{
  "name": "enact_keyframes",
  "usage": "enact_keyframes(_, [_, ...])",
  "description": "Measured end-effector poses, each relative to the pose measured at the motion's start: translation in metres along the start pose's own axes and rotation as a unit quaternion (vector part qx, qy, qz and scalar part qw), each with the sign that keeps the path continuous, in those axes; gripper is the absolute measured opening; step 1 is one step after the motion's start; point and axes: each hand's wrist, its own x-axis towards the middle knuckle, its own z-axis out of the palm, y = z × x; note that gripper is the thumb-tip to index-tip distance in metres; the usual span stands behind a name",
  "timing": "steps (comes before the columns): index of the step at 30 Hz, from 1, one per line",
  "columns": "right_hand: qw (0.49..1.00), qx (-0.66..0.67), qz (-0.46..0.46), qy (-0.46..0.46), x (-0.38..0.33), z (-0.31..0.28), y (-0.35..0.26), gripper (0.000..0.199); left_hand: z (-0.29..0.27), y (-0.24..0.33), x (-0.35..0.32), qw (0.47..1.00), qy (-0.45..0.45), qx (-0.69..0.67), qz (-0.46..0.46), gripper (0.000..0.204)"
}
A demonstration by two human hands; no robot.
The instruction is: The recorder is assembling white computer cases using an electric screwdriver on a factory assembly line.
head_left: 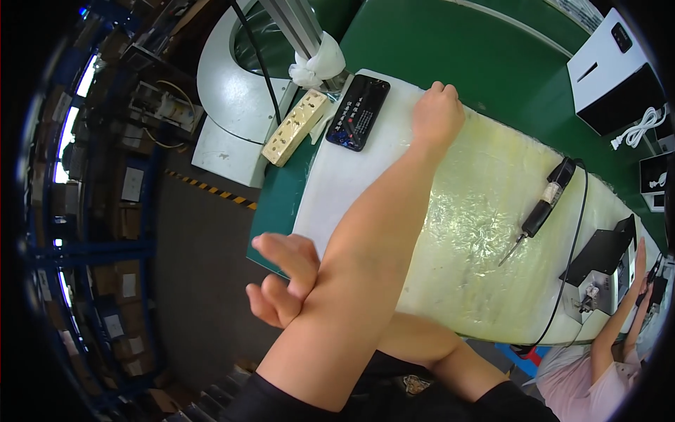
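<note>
My left hand point(437, 116) rests at the far edge of the work mat point(485, 281), its fingers curled down and hidden from above; anything they grip does not show. The mat is pale, with wrinkled clear film over its yellowish part. My right arm crosses beneath my left forearm, and my right hand point(281, 278) sticks out on the left side with its fingers apart and slightly bent, nothing between them. Left of my left hand lies a black phone-like slab point(358, 112). Farther right lies a black corded hand tool point(541, 207) with a thin metal tip.
A cream power strip point(297, 128) lies beside a metal post wrapped in white plastic point(318, 63). A white box point(612, 70) and coiled white cable point(640, 128) are at far right. A co-worker's arms point(619, 323) reach in near a black-and-silver device point(598, 271). Shelving point(126, 246) lines the left.
</note>
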Motion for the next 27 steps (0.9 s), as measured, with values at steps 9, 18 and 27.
enact_keyframes(9, [0.961, 0.107, 0.248, -0.056, 0.002, -0.002, 0.004, 0.076, -0.003, -0.004, 0.000, 1.000, -0.005, -0.024, -0.018, 0.006])
enact_keyframes(18, [0.941, 0.267, 0.103, -0.179, 0.009, -0.010, -0.040, 0.066, -0.003, 0.000, 0.001, 0.999, -0.023, -0.020, -0.039, 0.005])
enact_keyframes(27, [0.933, 0.278, -0.079, -0.216, 0.020, -0.004, -0.062, 0.055, -0.002, 0.006, 0.004, 0.996, -0.017, -0.051, -0.068, 0.014])
